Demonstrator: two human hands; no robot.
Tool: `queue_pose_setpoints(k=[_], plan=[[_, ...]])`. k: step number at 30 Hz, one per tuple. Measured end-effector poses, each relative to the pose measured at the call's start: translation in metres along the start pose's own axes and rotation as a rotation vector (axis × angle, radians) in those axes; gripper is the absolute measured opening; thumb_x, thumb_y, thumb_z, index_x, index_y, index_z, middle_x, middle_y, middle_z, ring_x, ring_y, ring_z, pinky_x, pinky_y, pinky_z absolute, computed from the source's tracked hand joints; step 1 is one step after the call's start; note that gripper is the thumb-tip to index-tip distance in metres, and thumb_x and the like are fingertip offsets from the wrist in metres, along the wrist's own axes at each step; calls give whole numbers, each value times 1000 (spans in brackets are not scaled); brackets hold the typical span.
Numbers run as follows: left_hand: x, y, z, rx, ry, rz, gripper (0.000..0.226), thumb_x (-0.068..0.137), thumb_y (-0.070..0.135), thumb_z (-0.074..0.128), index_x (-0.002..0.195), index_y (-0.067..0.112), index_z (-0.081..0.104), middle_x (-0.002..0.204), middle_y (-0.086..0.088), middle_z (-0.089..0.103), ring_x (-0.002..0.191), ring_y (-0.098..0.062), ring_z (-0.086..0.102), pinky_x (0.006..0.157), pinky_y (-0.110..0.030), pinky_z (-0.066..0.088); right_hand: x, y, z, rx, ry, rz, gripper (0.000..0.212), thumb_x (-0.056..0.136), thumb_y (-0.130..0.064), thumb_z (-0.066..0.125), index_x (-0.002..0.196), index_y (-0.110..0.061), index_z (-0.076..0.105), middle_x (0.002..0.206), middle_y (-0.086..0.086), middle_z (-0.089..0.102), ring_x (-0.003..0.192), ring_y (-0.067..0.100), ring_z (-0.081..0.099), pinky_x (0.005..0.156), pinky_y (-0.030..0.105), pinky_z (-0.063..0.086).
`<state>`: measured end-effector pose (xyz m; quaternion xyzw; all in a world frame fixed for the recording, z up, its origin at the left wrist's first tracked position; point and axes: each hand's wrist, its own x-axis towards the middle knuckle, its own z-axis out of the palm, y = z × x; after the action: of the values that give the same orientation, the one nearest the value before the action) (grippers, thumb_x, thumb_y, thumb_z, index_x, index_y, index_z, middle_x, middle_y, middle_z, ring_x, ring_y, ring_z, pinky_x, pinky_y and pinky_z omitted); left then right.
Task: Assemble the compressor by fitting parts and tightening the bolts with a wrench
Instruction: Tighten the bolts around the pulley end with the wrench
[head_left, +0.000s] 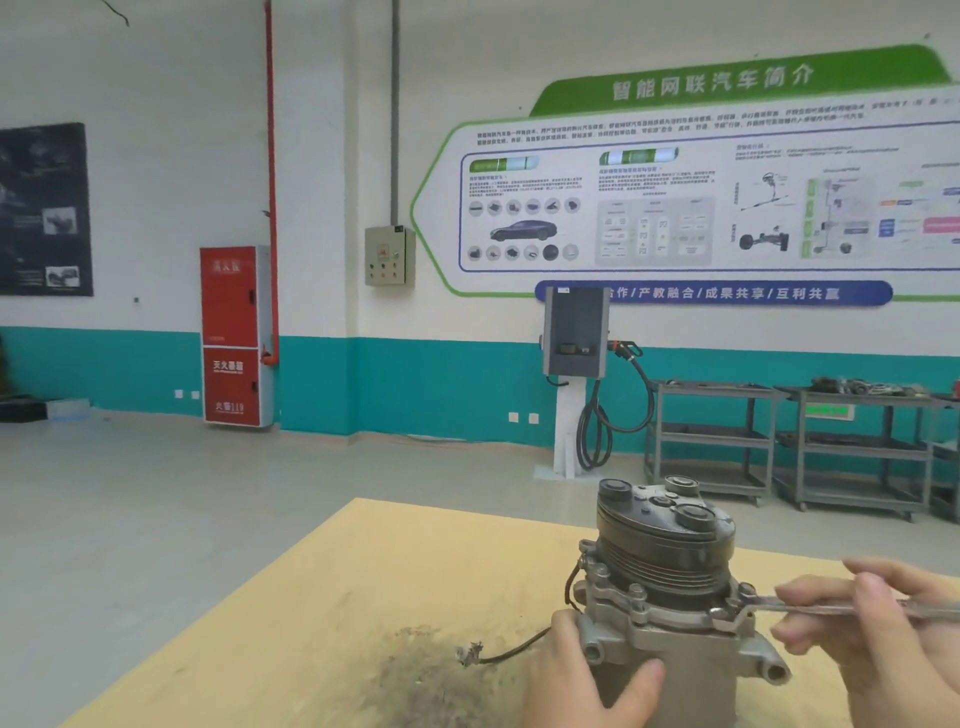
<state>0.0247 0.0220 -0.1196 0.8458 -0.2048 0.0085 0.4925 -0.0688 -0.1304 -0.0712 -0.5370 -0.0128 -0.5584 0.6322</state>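
Head view shows the compressor (660, 587) standing upright near the right front of the tan surface (363, 597). Its top is a dark, dusty pulley with ribbed grooves and round caps on the face; below sits a grey cast metal body with bolt ears and a thin black wire trailing left onto a grimy patch of the surface. The left hand (576, 675) wraps around the lower body, thumb curled across the front, holding it. The right hand (883, 629) pinches the handle of a flat metal wrench (810, 607), whose head sits on a bolt (746, 590) at the body's right flange. On the wall behind, a green banner (717, 83) reads "智能网联汽车简介"; a blue strip (727, 293) reads "产教融合/成果共享/互利共赢". The red cabinet (231, 332) reads "灭火器箱" and "火警119".
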Motion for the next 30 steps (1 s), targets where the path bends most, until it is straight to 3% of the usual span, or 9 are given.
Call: queue_pose_setpoints(k=[5,11,19,23,27,30], plan=[[4,-1,-12,-77,-30,-23,37,79,60,65,93,33,44,102,13,61,84,2,57,64,-6,37,15,21,-10,194,111,257,33,103,-4,27,85,-17,51,55,11,67,31,19,54,36,18,44],[5,-11,-10,-71,25,36,28,79,57,67,83,36,48,94,11,65,80,6,58,63,-7,38,19,18,-13,326,283,366,23,100,-4,34,84,-12,49,46,9,62,30,17,49,36,18,43],[4,-18,3,-120,135,121,15,83,45,70,82,37,57,79,13,67,73,2,61,58,-14,37,25,2,-17,397,230,470,18,102,-3,33,92,-8,47,53,11,62,38,17,50,41,19,45],[3,-20,6,-131,167,154,12,85,42,68,82,36,58,79,5,67,69,0,60,58,-15,36,31,0,-18,399,204,508,16,102,-3,34,94,-7,47,57,13,63,41,19,51,43,23,47],[-2,-18,9,-132,182,188,11,90,46,58,88,35,54,86,9,66,81,-8,61,64,-22,40,33,-2,-18,378,175,554,14,103,-4,35,94,-6,46,59,13,64,44,20,51,45,25,49],[-7,-17,12,-129,191,201,19,88,55,51,94,37,51,95,11,63,89,-11,61,76,-34,48,34,-2,-14,339,102,620,13,102,-3,35,94,-6,44,60,13,66,45,19,52,48,26,49]])
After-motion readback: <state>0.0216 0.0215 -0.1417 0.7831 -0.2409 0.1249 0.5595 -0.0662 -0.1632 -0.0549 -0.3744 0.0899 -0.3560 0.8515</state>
